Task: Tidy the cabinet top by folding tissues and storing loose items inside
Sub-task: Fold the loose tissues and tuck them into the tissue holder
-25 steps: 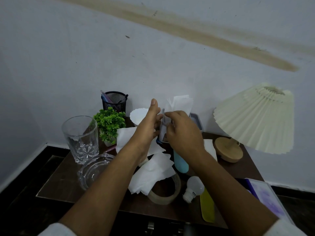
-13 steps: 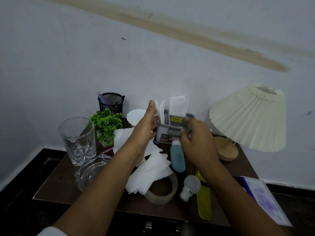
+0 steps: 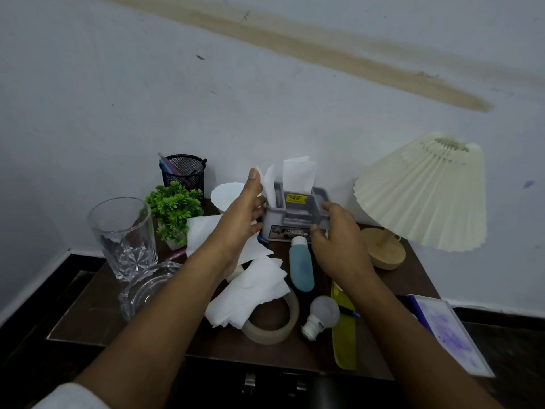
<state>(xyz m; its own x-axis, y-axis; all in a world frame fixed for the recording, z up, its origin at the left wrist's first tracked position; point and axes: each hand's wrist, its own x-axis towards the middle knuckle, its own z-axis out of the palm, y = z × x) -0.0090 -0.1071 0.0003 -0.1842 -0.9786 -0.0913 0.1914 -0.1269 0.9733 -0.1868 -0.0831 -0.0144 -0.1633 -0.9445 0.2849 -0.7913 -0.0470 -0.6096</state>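
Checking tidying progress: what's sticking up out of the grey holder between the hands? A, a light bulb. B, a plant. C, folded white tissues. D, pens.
C: folded white tissues stand upright in the grey holder, while the pens sit in the black mesh cup and the light bulb lies on the cabinet top.

The dark brown worktop (image 3: pixel 97 308) fills the lower centre of the frame. At its left stand a glass tumbler (image 3: pixel 122 234), a glass ashtray (image 3: pixel 144 290) and a small green plant (image 3: pixel 174 208). Behind them are a mesh pen cup (image 3: pixel 183 174), a white bowl (image 3: pixel 227 196) and a grey organiser (image 3: pixel 295 219). Mid-frame lie loose tissues (image 3: pixel 250 293) draped over a tape roll (image 3: pixel 274 323), a blue tube (image 3: pixel 300 268), a bulb (image 3: pixel 321 315) and a yellow strip (image 3: pixel 343 343). A lamp base (image 3: pixel 383 250) stands at the right.
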